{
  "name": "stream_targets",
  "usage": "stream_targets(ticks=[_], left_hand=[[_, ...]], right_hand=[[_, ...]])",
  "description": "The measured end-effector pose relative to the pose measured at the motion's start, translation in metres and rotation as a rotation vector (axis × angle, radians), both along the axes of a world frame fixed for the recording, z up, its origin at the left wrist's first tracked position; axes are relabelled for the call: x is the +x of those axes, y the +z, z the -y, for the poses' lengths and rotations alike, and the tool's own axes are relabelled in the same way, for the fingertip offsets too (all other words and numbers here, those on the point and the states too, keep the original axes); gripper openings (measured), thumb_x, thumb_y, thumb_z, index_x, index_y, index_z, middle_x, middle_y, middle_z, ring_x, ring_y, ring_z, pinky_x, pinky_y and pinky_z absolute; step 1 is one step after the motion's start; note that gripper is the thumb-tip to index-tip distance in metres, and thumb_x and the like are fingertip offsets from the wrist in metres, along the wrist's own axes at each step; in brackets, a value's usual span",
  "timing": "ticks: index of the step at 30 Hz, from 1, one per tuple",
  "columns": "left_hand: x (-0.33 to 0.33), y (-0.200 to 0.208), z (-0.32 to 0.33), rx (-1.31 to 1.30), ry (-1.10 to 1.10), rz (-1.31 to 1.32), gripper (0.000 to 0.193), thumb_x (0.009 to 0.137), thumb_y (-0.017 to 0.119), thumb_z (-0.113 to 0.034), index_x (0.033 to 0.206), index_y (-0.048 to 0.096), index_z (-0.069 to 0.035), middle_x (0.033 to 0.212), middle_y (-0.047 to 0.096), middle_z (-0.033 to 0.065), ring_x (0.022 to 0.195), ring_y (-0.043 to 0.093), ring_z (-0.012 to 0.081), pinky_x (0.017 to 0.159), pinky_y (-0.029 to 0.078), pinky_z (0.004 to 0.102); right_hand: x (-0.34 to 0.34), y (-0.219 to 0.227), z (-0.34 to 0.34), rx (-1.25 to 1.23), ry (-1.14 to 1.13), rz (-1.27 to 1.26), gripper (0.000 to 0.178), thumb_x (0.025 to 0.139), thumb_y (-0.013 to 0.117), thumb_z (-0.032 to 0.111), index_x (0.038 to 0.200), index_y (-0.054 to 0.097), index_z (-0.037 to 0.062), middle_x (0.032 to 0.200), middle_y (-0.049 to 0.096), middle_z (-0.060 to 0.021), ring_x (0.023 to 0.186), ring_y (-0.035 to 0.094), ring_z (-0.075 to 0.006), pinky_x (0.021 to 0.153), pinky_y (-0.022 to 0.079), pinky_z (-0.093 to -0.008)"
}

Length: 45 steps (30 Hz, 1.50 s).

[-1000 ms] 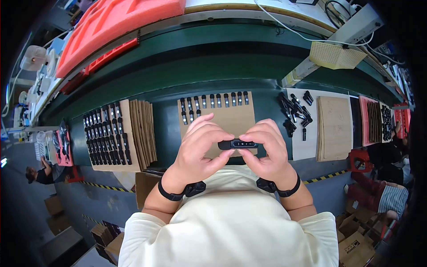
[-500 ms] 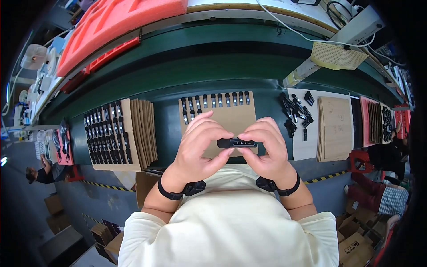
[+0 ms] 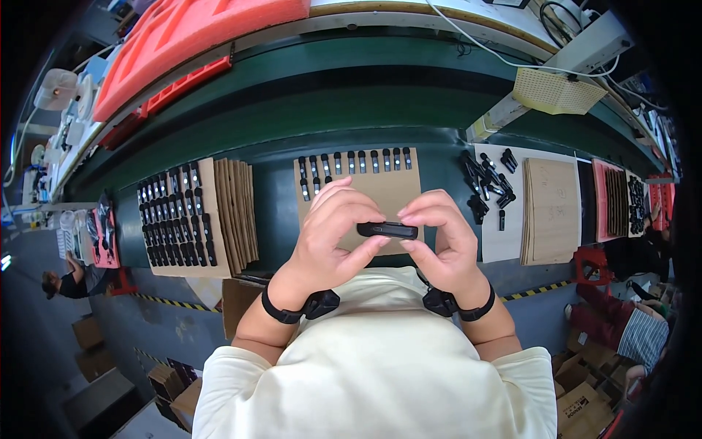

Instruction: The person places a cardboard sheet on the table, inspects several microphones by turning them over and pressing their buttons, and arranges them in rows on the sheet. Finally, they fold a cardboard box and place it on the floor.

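Note:
A small black microphone (image 3: 390, 230) with a rounded head lies level between both my hands, head end to the left. My left hand (image 3: 333, 230) pinches the head end between thumb and forefinger. At the other end, the thumb and forefinger of my right hand (image 3: 442, 238) close on the body from above and below. Beneath them is a brown cardboard sheet (image 3: 376, 192), where similar microphones (image 3: 362, 162) stand in a row along the far edge, with a shorter second row begun at the left. My hands hide the sheet's near part.
At left, a cardboard stack (image 3: 238, 219) bears a sheet filled with microphones (image 3: 175, 219). Loose microphones (image 3: 486, 179) lie heaped at right, beside another cardboard stack (image 3: 548, 212). A post (image 3: 504, 117) rises behind them. Co-workers (image 3: 643, 329) are at the far sides.
The microphone has been rolled about its length: the face with a row of small buttons has turned away, and a plainer black side shows. My right fingers have shifted slightly on it.

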State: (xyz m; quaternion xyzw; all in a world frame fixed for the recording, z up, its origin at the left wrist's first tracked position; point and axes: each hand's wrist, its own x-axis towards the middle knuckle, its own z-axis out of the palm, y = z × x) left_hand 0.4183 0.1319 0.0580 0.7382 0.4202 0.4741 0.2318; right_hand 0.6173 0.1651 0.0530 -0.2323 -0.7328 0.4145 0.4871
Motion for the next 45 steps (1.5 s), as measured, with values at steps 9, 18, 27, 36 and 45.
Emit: stream_targets(ticks=[9,18,27,36,45], left_hand=[[0.001,-0.02,-0.002,-0.009,0.038,-0.033,0.027,0.07,0.075,-0.009,0.094,0.062,-0.005,0.096,0.063,0.0096,0.093,0.06,0.0277,0.096,0.041,0.0476],[-0.03,-0.131,0.018,-0.43,0.259,-0.131,0.025,0.075,0.073,-0.012,0.094,0.061,-0.002,0.097,0.063,0.0133,0.095,0.06,0.0311,0.085,0.048,0.0373],[-0.055,-0.245,0.039,-0.776,0.335,-0.357,0.02,0.075,0.072,-0.012,0.09,0.062,-0.001,0.09,0.062,0.0141,0.088,0.061,0.0303,0.077,0.049,0.0389],[-0.065,-0.273,0.031,-0.818,0.277,-0.44,0.025,0.071,0.074,-0.018,0.088,0.06,-0.006,0.088,0.057,0.0116,0.088,0.059,0.0316,0.077,0.047,0.0422],[-0.064,-0.269,0.029,-0.933,0.229,-0.524,0.034,0.072,0.075,-0.023,0.097,0.056,-0.009,0.102,0.053,0.0113,0.107,0.052,0.0304,0.088,0.042,0.041]], right_hand=[[-0.012,0.001,-0.006,0.166,-0.001,0.119,0.025,0.075,0.068,-0.001,0.099,0.061,0.0,0.096,0.063,-0.0135,0.082,0.059,-0.0256,0.076,0.046,-0.0336],[-0.042,-0.139,-0.018,-0.247,-0.054,0.362,0.026,0.076,0.068,-0.003,0.1,0.06,0.0024,0.099,0.064,-0.0105,0.086,0.063,-0.0252,0.075,0.05,-0.0336],[-0.095,-0.248,-0.038,0.032,-0.097,0.531,0.019,0.076,0.068,0.003,0.092,0.057,0.005,0.102,0.063,-0.0076,0.096,0.06,-0.0294,0.081,0.049,-0.0399],[-0.107,-0.295,-0.029,0.19,-0.084,0.7,0.017,0.078,0.064,0.01,0.094,0.06,0.0112,0.109,0.058,-0.0045,0.102,0.054,-0.025,0.089,0.041,-0.038],[-0.119,-0.299,-0.038,0.152,-0.171,0.717,0.016,0.079,0.063,0.01,0.095,0.061,0.0116,0.108,0.058,-0.0043,0.101,0.054,-0.0254,0.087,0.043,-0.0378]])
